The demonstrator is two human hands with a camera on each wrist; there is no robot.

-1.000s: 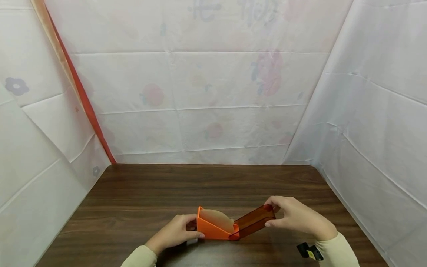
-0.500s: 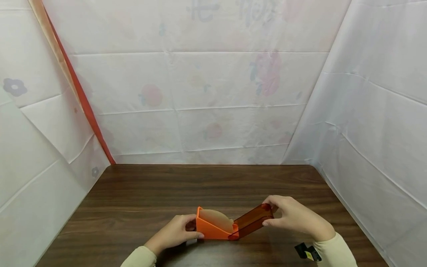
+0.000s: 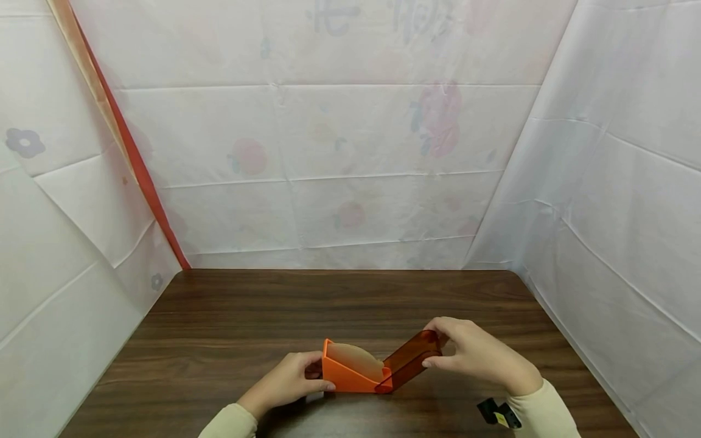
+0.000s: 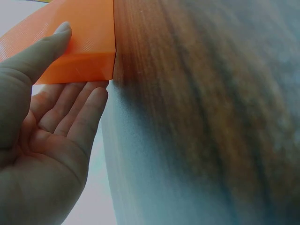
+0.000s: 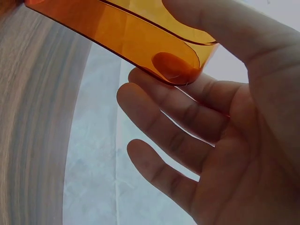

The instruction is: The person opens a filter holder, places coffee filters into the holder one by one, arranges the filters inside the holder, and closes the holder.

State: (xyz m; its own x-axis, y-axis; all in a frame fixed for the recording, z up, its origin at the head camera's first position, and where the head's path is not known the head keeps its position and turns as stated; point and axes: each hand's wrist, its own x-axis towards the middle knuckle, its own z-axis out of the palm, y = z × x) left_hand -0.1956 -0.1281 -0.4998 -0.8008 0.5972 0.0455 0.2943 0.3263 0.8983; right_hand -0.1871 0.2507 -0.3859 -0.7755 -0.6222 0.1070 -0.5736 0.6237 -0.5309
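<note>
An orange box (image 3: 350,376) with a sloping top edge stands on the wooden table. Inside it a tan piece with a rounded top (image 3: 355,359) sticks up, perhaps paper filters. A see-through amber lid (image 3: 412,360) joins the box at its right end and slants up to the right, raised off the box. My left hand (image 3: 289,380) grips the box's left end, thumb on the near side (image 4: 89,42). My right hand (image 3: 477,353) pinches the lid's free end between thumb and fingers. In the right wrist view the other fingers stand apart below the lid (image 5: 140,37).
Dark wooden table (image 3: 246,316) surrounds the box. White printed sheets form a back wall (image 3: 350,134) and side walls. A small black device with a yellow mark (image 3: 498,413) sits by the right sleeve.
My right hand has moved left and slightly up with the lid's free end, so the lid slants more steeply. My left hand and the box have stayed in place.
</note>
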